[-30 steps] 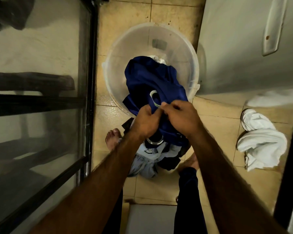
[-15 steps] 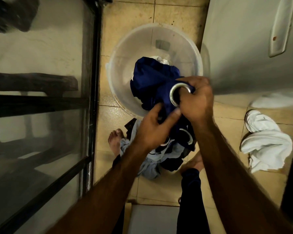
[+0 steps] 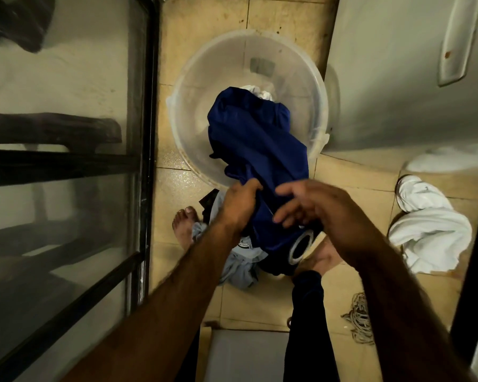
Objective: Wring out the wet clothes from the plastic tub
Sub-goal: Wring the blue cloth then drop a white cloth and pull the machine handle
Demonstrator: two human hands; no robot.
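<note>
Right hand (image 3: 323,213) now open over garment (image 3: 254,139)

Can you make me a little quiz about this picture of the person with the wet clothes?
1. True or false: the blue garment lies wholly inside the plastic tub.
2. Which hand grips the blue garment? A. left B. right C. neither
3. Fill in the blank: the cloth lying on the floor tiles to the person's right is ___ in colour.

Key
1. False: it stretches out over the tub's rim to the hands.
2. A: the left hand grips it, and the right hand has its fingers spread open.
3. White: it is the white cloth.
</note>
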